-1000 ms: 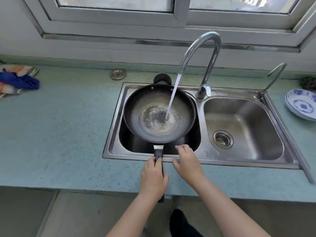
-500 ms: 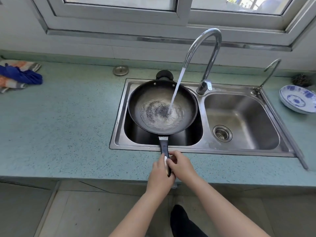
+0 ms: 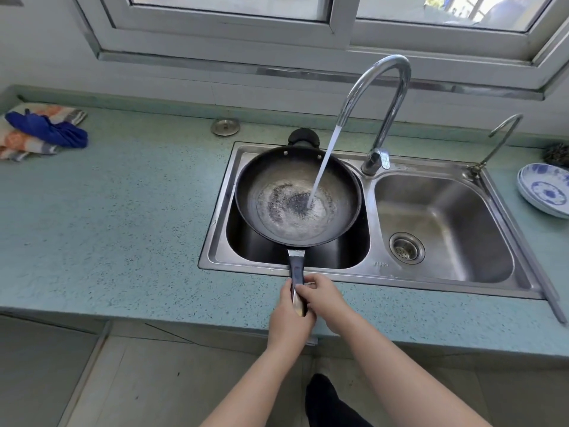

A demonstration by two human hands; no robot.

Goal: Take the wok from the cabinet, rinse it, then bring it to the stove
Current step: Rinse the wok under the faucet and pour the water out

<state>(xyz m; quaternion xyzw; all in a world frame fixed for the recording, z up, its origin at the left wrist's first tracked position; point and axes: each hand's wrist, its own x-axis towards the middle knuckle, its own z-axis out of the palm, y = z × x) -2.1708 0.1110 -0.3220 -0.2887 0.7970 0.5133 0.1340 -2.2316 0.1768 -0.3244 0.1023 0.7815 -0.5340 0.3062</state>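
A black wok point(image 3: 261, 183) sits over the left basin of a steel double sink point(image 3: 443, 291), its long dark handle pointing toward me across the sink's front rim. Water runs from the tall curved faucet point(image 3: 381, 97) into the wok's bottom, where a shallow pool froths. My left hand point(image 3: 289, 318) wraps the end of the handle from the left. My right hand point(image 3: 323, 300) closes on the same handle from the right, fingers touching the left hand. The stove is out of view.
A blue-green countertop point(image 3: 123, 226) surrounds the sink. Folded cloths point(image 3: 40, 134) lie at the far left, a round metal drain cover point(image 3: 225, 127) behind the sink, a small second tap point(image 3: 498, 140) and stacked blue-and-white plates point(image 3: 545, 189) at the right. A window runs above.
My right hand moved from the sink's front rim onto the wok handle beside my left hand. The view has shifted slightly; the water keeps running into the wok.
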